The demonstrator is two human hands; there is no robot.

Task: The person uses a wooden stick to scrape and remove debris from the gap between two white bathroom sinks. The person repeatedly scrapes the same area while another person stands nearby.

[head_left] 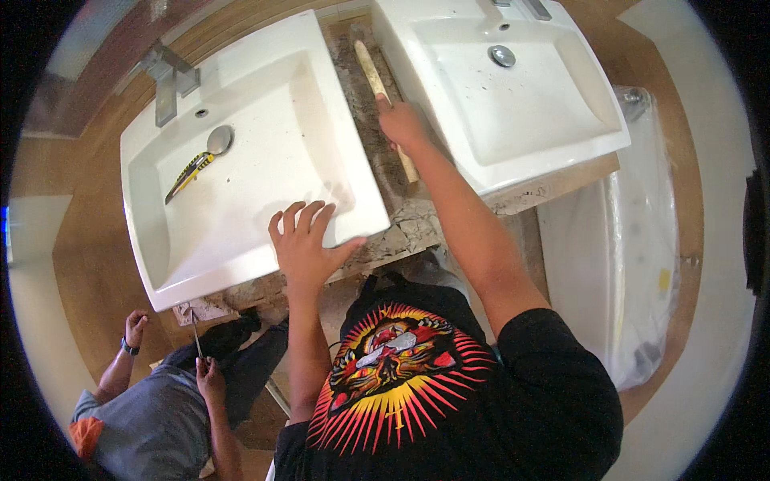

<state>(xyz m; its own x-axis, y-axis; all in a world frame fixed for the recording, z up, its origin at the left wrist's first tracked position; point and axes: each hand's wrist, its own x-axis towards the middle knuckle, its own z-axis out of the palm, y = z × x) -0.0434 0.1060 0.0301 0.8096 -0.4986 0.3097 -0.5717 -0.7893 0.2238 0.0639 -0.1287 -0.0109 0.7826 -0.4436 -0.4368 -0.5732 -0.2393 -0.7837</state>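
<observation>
My left hand (305, 244) lies with its fingers spread on the front rim of the left white washbasin (277, 255), its thumb reaching over the basin's corner. In the gap between the two basins, my right hand (401, 127) is closed around a light wooden stick (370, 70). The stick runs lengthwise along the rough, broken countertop strip (393, 196); both its ends show past my fist. The right white washbasin (553, 143) stands just beside my right wrist. A yellow and black utility knife (189, 178) lies inside the left basin, next to its round drain cap (219, 140).
A square metal faucet (166, 92) rises behind the left basin. At lower left a co-worker (148, 417) sits low, holding a thin metal rod (196, 333) up to the counter's underside. A plastic-wrapped white bathtub (593, 272) stands to the right.
</observation>
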